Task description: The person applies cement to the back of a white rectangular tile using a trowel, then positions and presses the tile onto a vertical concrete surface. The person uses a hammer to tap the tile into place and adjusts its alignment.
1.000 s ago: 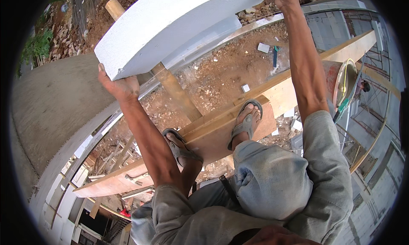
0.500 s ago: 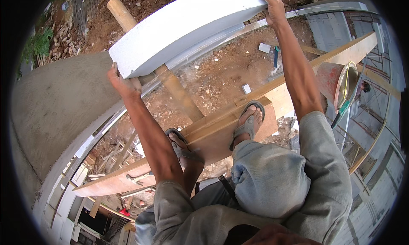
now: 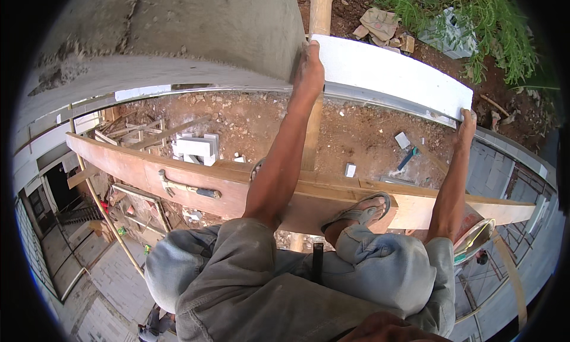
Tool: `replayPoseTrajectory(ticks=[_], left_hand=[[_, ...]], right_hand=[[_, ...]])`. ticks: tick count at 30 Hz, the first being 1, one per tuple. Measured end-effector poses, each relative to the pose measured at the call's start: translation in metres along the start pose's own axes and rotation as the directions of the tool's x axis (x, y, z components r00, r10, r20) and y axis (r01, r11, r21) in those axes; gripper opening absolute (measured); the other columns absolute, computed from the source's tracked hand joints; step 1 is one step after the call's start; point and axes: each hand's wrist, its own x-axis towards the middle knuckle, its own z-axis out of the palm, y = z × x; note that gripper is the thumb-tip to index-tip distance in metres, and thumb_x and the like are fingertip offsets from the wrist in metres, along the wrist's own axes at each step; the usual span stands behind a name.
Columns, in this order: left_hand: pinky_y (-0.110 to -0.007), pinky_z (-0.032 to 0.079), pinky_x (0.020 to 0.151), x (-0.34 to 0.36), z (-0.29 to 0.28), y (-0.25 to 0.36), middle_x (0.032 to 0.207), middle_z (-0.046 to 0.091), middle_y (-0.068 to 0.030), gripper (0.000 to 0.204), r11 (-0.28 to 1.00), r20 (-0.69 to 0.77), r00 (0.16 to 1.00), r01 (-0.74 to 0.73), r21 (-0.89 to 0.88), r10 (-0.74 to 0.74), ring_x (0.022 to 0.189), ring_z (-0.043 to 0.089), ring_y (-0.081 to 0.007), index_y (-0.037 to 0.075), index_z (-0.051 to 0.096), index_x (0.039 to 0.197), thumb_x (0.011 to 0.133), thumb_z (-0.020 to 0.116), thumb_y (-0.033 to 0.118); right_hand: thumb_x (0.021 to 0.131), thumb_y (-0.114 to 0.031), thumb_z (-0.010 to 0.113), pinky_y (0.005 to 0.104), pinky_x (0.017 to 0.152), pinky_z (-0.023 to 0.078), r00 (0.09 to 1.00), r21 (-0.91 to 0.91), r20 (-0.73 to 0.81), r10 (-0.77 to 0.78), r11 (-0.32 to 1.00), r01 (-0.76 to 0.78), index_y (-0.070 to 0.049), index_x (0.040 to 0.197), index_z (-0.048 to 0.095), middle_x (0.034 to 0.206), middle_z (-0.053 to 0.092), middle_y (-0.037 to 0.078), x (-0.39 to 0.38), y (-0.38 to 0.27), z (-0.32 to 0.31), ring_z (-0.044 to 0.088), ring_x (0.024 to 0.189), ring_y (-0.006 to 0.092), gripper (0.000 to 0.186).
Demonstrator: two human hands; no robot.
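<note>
A long white building block point(image 3: 392, 68), probably lightweight concrete, lies along the top of a narrow wall, its left end close to a grey rendered concrete surface. My left hand point(image 3: 309, 71) is closed on that left end, with the knuckles near the grey concrete point(image 3: 219, 33). At the opposite end, my right hand point(image 3: 467, 127) grips the lower right corner. Both arms reach forward. The block's underside is mostly hidden, so I cannot tell whether it rests fully on the wall. My sandalled right foot point(image 3: 362, 211) stands on a wooden plank point(image 3: 237, 184).
A hammer point(image 3: 189, 186) lies on the plank's left part. At right hangs or stands a bucket point(image 3: 472, 226), partly behind my arm. Wooden poles point(image 3: 320, 9) cross the wall. Far below are white blocks point(image 3: 196, 147), rubble and a person point(image 3: 155, 325). A green bush point(image 3: 469, 21) grows beyond.
My view has turned, so the grey concrete is now upper left. The block has gone from tilted and raised in both hands to lower, along the wall line. Both hands still hold its ends.
</note>
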Motion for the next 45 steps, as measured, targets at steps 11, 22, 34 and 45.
replayPoseTrajectory(ticks=[11,22,34,45], left_hand=[[-0.034,0.054,0.072,-0.154,0.129,0.044,0.099,0.065,-0.0182,0.031,0.901,-0.046,0.967,-0.250,-0.354,0.250,0.085,0.067,-0.0245,-0.005,0.059,0.111,0.091,0.063,0.018],[-0.027,0.047,0.054,-0.137,0.102,-0.164,0.088,0.066,-0.0094,0.030,0.899,0.136,0.898,0.430,-0.077,-0.418,0.072,0.067,-0.0181,-0.004,0.060,0.107,0.094,0.055,0.022],[-0.027,0.047,0.060,-0.185,0.109,-0.150,0.095,0.067,-0.0092,0.031,0.867,0.263,0.877,0.457,-0.198,-0.402,0.078,0.067,-0.0157,0.001,0.060,0.110,0.095,0.056,0.028],[-0.056,0.029,0.103,-0.161,0.173,0.048,0.132,0.040,-0.0266,0.099,0.514,0.013,0.575,-0.740,0.435,0.818,0.124,0.038,-0.0425,-0.005,0.030,0.144,0.071,0.081,0.036]], right_hand=[[0.075,-0.042,0.074,0.0460,0.111,0.035,0.482,-0.468,0.876,-0.011,0.218,0.856,-0.010,0.150,0.032,0.148,0.040,0.023,-0.058,-0.120,0.195,0.039,0.135,0.0413,0.092],[0.057,-0.039,0.086,0.0610,0.107,0.035,0.455,-0.370,0.872,0.182,-0.363,0.855,-0.030,0.157,0.002,0.148,0.036,0.023,-0.127,-0.090,0.254,0.044,0.131,0.0408,0.131],[0.063,-0.041,0.083,0.0486,0.092,0.043,0.559,-0.569,0.820,-0.127,-0.288,0.770,-0.040,0.156,0.009,0.123,0.053,0.022,-0.074,-0.118,0.211,0.054,0.116,0.0353,0.118],[0.061,-0.024,0.083,0.0379,0.097,0.048,0.632,-0.414,-0.005,-0.775,0.577,0.704,0.002,0.150,0.019,0.121,0.060,0.025,-0.055,-0.241,0.161,0.061,0.108,0.0321,0.113]])
